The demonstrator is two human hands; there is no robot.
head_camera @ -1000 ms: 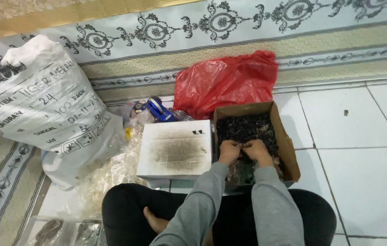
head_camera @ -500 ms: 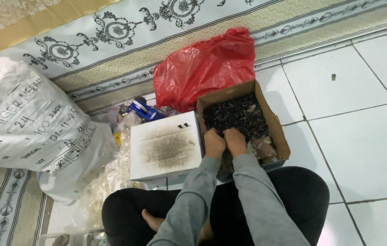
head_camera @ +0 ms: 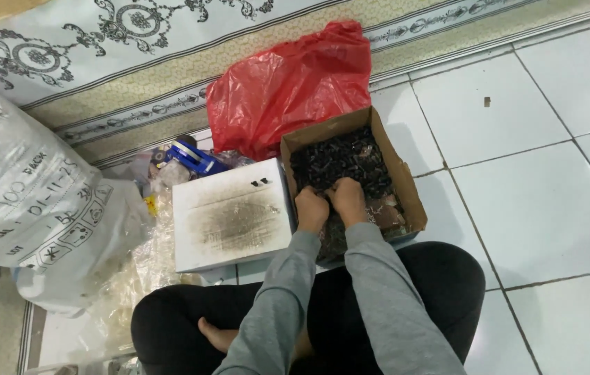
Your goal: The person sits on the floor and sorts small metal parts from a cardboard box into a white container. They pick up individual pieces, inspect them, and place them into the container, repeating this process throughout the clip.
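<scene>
A brown cardboard box [head_camera: 402, 182] full of small dark pieces [head_camera: 340, 161] sits on the tiled floor in front of my crossed legs. My left hand [head_camera: 311, 208] and my right hand [head_camera: 348, 201] rest side by side inside the box, fingers curled down into the dark pieces. Whether either hand grips any piece is hidden by the knuckles. Grey sleeves cover both forearms.
A white smudged board [head_camera: 232, 215] lies left of the box. A red plastic bag [head_camera: 288, 87] bulges behind it. A large white sack [head_camera: 28, 208] and crumpled clear plastic [head_camera: 135, 271] fill the left side, with a blue tape dispenser [head_camera: 194, 158] nearby. White tiles [head_camera: 538, 194] spread right.
The view has shifted so the box and hands sit more to the centre. Both hands stay together in the box, working among the dark pieces.
</scene>
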